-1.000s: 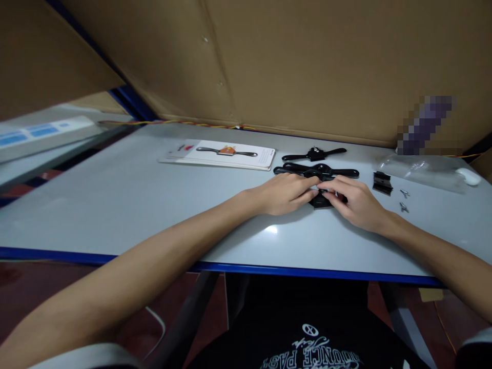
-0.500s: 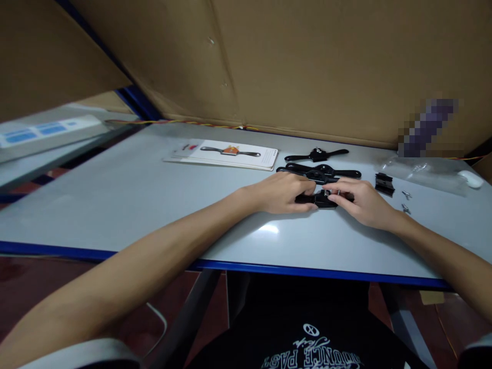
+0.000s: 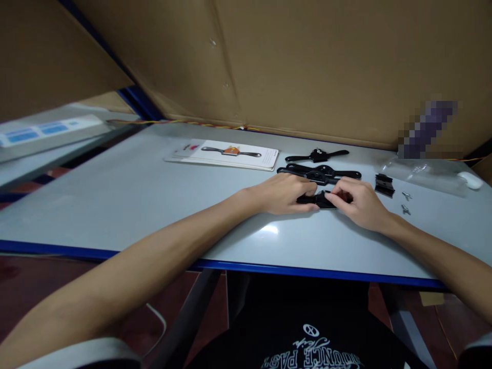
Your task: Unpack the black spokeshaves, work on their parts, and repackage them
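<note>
A black spokeshave [image 3: 326, 200] lies on the table between my hands. My left hand [image 3: 286, 195] is closed round its left handle, pressing it to the tabletop. Over its middle, my right hand [image 3: 357, 201] pinches with thumb and forefinger at the spot where a silver thumbscrew sits; the fingertips now cover that screw. The tool's right handle is mostly hidden under my right hand. Just beyond lie two more black spokeshave bodies [image 3: 322, 173], close together. Farther back rests another spokeshave [image 3: 318, 155] with its screws fitted.
Right of my hands are black metal plates [image 3: 385, 185] and two loose thumbscrews [image 3: 406, 209]. Behind them lie a clear plastic bag [image 3: 418, 174] and a white object [image 3: 470, 180]. Printed cards [image 3: 238, 155] lie back left. A cardboard wall [image 3: 307, 66] closes the far side.
My right fingertips have shifted slightly and now cover the silver thumbscrew that showed before. The left hand still holds the spokeshave in place.
</note>
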The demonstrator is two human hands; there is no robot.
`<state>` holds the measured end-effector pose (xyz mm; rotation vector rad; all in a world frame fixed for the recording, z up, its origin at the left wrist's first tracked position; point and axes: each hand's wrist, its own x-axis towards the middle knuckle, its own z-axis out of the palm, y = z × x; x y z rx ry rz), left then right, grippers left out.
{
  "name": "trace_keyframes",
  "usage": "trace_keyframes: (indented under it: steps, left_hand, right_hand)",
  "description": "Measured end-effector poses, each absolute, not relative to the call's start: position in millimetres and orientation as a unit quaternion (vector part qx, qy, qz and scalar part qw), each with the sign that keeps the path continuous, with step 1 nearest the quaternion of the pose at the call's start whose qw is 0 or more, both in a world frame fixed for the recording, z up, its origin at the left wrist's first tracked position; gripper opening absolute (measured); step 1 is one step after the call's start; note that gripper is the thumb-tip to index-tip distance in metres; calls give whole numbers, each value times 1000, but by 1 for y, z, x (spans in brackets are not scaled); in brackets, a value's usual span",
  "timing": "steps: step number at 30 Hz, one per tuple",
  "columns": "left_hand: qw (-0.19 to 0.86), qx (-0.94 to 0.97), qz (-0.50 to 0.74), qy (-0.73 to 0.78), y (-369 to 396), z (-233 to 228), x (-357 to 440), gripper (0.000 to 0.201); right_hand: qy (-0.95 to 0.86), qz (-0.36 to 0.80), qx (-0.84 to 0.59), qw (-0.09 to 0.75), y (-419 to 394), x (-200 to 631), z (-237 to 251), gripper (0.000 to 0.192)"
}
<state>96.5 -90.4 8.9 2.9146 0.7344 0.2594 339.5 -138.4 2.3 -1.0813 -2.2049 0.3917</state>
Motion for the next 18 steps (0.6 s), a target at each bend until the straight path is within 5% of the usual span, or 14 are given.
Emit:
trace_keyframes:
  steps: [18]
  left_hand:
    - [58, 965, 89, 239, -90, 8, 97, 38]
  right_hand:
    - [-864, 122, -401, 280, -142, 347, 4, 17]
